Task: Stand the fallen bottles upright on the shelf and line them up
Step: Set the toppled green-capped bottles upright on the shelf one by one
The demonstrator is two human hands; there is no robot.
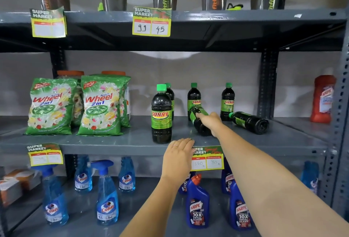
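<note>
Middle shelf [113, 142]: right hand [209, 120] fingers wrap a fallen bottle [200, 123]; second fallen bottle [249, 122] just beyond; left hand [179, 153] flat, fingers empty; advise pivoting on base.

head-worn view, facing shelf [113, 142], close

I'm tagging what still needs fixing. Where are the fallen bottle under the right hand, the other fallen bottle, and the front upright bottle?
fallen bottle under the right hand [201, 127]: head view, dark lower body.
other fallen bottle [249, 122]: head view, mid body.
front upright bottle [161, 115]: head view, label.
</note>
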